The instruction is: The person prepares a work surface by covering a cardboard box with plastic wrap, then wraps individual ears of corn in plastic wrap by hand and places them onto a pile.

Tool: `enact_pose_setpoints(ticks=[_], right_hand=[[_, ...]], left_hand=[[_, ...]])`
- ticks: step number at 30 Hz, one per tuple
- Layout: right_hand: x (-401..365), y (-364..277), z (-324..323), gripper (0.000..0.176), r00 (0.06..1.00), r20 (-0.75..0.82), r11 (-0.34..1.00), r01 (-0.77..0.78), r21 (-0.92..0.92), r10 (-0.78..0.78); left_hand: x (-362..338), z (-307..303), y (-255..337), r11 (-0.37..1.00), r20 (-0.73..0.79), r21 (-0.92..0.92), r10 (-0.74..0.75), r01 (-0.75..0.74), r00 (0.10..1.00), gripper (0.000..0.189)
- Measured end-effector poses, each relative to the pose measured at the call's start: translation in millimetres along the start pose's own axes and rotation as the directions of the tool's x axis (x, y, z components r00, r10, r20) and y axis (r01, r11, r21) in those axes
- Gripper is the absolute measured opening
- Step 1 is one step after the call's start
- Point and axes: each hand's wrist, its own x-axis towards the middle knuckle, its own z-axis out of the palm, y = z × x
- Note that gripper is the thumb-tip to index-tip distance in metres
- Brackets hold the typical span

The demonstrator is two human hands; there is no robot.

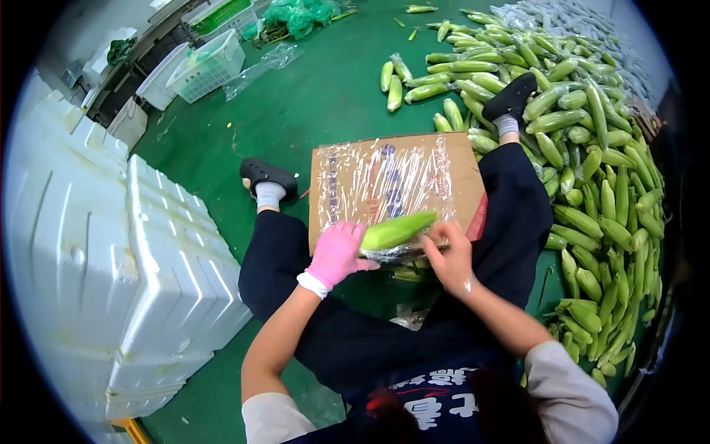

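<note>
The left hand (336, 255), in a pink glove, is closed around the left end of an ear of corn (399, 231), its thumb along the near side. The ear lies between the two hands, tilted a little upward to the right. At its other end the bare right hand (450, 255) has its fingers curled just beside the tip; they blur, so I cannot tell whether they pinch the husk, some film or nothing.

The ear is probably light enough for one hand, firm along the cob and softer at its leafy tip. Its smooth husk may slide a little, more so against film, so the thick middle or the blunt end looks the surest hold; the loose tip leaves could bend or tear.

Just beneath the grip is clear film (393, 255), thin and likely clingy. Beyond it, a cardboard box (319, 185) lies between the legs. Farther right of the grip spreads a heap of corn (584, 177); well to its left stand white foam boxes (177, 259).
</note>
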Motion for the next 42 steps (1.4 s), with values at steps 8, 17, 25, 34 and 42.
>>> enact_pose_setpoints(ticks=[8,17,25,34,42], right_hand=[[-63.3,74.2,40.4,0.061,0.648,0.615,0.256,-0.753,0.606,0.449],[-104.3,33.8,-98.5,0.013,0.517,0.447,0.135,-0.75,0.647,0.73],[-14.2,18.6,-8.3,0.005,0.996,-0.005,0.973,-0.082,0.216,0.086],[12.1,14.1,6.2,0.038,0.887,0.419,0.824,0.378,-0.421,-0.193],[213.8,46.7,60.8,0.04,0.823,0.568,0.974,0.118,-0.193,0.013]], left_hand=[[-9.3,-2.1,16.1,0.998,0.013,-0.025,0.052,-0.051,0.999,0.067],[-15.8,-12.4,28.6,0.984,0.126,0.082,0.145,-0.156,0.981,0.063],[5.8,-17.8,37.9,0.982,0.317,-0.15,0.158,-0.115,0.935,0.062],[14.2,-11.8,24.0,0.949,0.07,-0.301,-0.072,0.09,0.995,0.073],[92.1,10.2,-19.6,0.995,-0.212,0.099,0.015,0.006,0.977,0.065]])
